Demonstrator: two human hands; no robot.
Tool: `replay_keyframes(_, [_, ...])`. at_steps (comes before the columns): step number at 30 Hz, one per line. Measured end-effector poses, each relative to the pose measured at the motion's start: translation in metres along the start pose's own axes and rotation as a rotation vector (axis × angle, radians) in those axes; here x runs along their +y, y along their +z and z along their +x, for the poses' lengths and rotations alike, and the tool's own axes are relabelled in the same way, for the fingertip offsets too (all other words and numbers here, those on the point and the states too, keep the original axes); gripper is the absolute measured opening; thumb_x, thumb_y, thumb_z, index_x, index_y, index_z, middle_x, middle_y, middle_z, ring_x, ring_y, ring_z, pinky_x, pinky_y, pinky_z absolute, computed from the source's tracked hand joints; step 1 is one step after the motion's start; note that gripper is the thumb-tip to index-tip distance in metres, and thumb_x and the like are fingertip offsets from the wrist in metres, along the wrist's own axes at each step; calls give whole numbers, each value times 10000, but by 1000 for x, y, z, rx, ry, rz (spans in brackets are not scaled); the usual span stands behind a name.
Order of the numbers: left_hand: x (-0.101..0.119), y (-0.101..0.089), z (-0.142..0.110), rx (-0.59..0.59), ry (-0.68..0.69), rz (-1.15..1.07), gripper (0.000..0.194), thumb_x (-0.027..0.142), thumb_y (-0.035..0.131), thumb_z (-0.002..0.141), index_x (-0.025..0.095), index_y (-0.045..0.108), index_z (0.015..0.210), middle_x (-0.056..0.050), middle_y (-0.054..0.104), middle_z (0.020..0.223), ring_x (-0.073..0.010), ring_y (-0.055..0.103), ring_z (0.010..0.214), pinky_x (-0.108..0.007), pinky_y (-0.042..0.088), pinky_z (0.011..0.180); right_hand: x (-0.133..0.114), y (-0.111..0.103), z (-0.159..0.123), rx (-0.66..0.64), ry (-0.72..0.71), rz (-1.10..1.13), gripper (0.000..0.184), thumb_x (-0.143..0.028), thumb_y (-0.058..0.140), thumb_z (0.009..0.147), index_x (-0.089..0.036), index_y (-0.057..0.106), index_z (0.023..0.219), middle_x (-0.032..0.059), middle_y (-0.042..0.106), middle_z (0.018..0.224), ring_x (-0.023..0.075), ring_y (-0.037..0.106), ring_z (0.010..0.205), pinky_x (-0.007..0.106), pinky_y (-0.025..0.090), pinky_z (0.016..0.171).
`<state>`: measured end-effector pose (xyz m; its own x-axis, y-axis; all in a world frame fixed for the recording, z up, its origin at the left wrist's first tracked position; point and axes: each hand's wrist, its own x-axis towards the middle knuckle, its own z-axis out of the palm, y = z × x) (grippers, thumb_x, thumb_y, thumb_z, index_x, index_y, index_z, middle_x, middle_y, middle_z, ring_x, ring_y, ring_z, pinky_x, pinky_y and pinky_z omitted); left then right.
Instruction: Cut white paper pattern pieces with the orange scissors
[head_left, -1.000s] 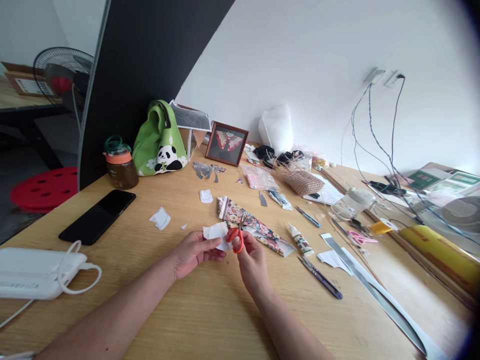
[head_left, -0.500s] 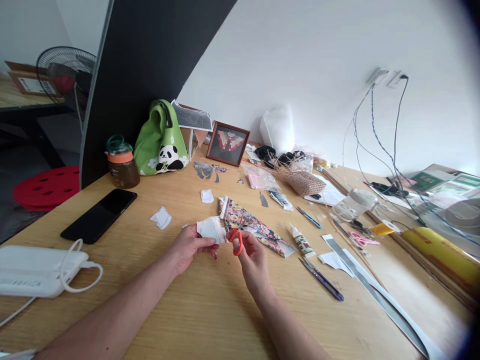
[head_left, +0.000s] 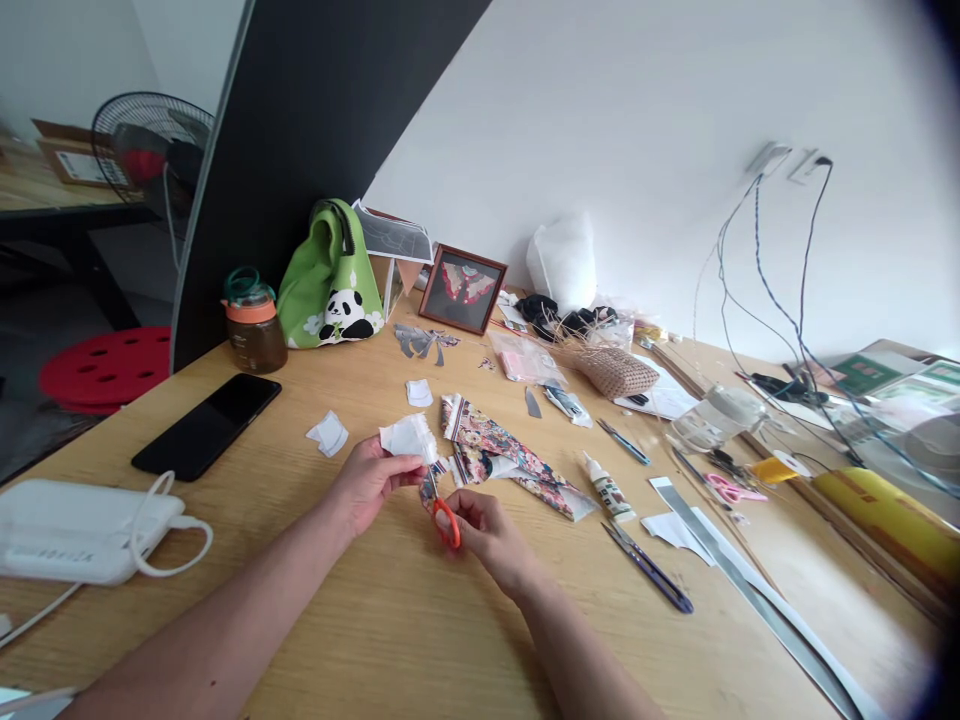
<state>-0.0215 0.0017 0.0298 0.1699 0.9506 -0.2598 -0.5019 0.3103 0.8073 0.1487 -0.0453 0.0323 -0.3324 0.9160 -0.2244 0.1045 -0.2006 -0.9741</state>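
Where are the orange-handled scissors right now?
In the head view, the orange-handled scissors are just below and left of centre, in the right hand, blades pointing up by the lower right edge of the white piece in the left hand.

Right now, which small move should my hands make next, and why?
Probably one short, careful snip. The right hand has the small orange-handled metal scissors in its grip, with the blades close to the frayed edge of the thin white piece, which the left hand holds. Whether the blades already touch it, I cannot tell.
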Motion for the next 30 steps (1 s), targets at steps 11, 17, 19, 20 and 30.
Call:
replay_keyframes(11, [-1, 1, -2, 43, 5, 149, 287, 162, 804, 504, 113, 658, 746, -32, 684, 672, -117, 598, 559, -252, 506, 577, 3, -2, 1, -16, 13, 26, 431, -548, 720, 659, -153, 548, 653, -29, 526, 561, 83, 464, 459, 216, 350, 457])
replay_keyframes(17, [0, 1, -2, 65, -9, 168, 291, 160, 810, 483, 111, 659, 726, -45, 689, 668, -134, 608, 552, -268, 509, 565, 5, -3, 3, -11, 7, 11, 421, -542, 710, 674, -159, 538, 645, -38, 522, 556, 77, 451, 443, 213, 311, 442])
replay_keyframes(19, [-1, 0, -1, 55, -12, 161, 290, 157, 809, 487, 111, 659, 731, -51, 695, 678, -142, 618, 562, -272, 516, 569, 7, -4, 3, -19, 2, 2, 419, -540, 709, 677, -159, 537, 650, -39, 520, 554, 75, 444, 436, 214, 298, 438])
replay_keyframes(20, [-2, -1, -1, 51, -14, 157, 289, 154, 808, 491, 111, 658, 733, -53, 697, 681, -145, 622, 566, -273, 519, 571, 7, -4, 4, -22, 1, -1, 420, -540, 710, 675, -158, 536, 654, -40, 517, 554, 75, 443, 435, 215, 298, 438])
replay_keyframes(30, [-2, -2, 0, 38, -33, 127, 261, 113, 799, 513, 107, 654, 730, -59, 697, 675, -146, 635, 571, -275, 539, 586, 12, -6, 5, 4, 11, -14, 431, -541, 739, 645, -151, 553, 657, -51, 499, 530, 66, 428, 411, 203, 290, 406])
